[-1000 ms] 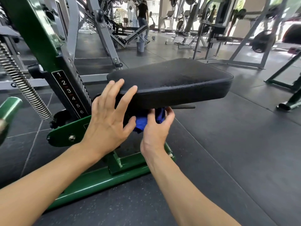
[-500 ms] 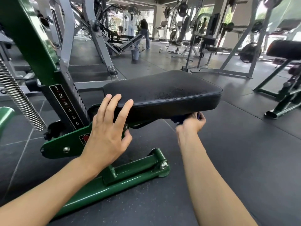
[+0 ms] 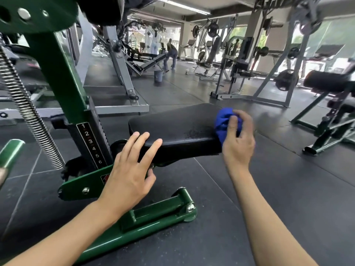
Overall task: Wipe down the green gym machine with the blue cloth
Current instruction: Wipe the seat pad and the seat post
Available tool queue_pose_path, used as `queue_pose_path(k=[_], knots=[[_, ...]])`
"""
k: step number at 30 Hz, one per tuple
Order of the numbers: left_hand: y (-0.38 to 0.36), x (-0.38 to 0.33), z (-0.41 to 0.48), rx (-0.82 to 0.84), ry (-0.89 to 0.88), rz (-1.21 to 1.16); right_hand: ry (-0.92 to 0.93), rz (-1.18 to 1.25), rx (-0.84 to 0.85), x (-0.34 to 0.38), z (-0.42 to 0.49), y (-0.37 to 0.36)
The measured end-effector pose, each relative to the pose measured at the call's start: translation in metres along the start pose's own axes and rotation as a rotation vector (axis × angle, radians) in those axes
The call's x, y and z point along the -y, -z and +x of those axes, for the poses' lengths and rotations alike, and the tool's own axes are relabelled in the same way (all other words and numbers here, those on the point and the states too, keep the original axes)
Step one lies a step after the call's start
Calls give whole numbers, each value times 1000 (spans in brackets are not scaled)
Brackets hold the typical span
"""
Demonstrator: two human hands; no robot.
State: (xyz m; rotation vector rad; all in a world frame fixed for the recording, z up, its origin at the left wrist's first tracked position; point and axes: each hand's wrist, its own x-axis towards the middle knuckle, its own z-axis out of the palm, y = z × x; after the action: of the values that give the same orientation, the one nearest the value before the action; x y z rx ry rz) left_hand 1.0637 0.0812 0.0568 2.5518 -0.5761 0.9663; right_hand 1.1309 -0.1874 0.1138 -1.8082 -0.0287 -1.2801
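Right hand (image 3: 238, 139) grips the bunched blue cloth (image 3: 223, 123) at the right end of the black seat pad (image 3: 178, 123) of the green gym machine (image 3: 57, 77); left hand (image 3: 130, 169), fingers straight, braces the pad's near edge; next, apparently, a sweep across the top

The floor (image 3: 288, 189) is made of big dark rubber tiles. Grey gym machines (image 3: 240, 60) stand at the back. Bright light comes in through tall windows (image 3: 326, 35). A small bucket (image 3: 158, 75) sits near 2 people (image 3: 172, 54).
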Motion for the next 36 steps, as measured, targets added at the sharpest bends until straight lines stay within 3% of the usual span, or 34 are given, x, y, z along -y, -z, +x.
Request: queue_pose_path(k=[3, 11, 13, 19, 21, 24, 28, 32, 36], knots=[[0, 1, 0, -25, 6, -34, 287, -254, 151, 1, -17, -17], [10, 8, 10, -62, -8, -39, 666, -135, 617, 30, -31, -14], [14, 5, 11, -33, 2, -34, 662, -169, 620, 13, -10, -4], [36, -21, 23, 81, 159, -84, 408, -400, 437, -18, 46, 23], [43, -28, 29, 90, 233, -92, 439, -344, 540, -6, 36, 11], [49, -43, 37, 132, 300, -47, 626, -332, 761, 10, 12, -12], [52, -57, 48, 236, 422, 43, 768, -305, 929, 26, 11, -20], [65, -52, 61, 362, 434, 92, 670, -197, 990, 25, 24, -17], [74, -51, 73, 347, 435, 85, 647, -85, 1034, 17, 39, -14]])
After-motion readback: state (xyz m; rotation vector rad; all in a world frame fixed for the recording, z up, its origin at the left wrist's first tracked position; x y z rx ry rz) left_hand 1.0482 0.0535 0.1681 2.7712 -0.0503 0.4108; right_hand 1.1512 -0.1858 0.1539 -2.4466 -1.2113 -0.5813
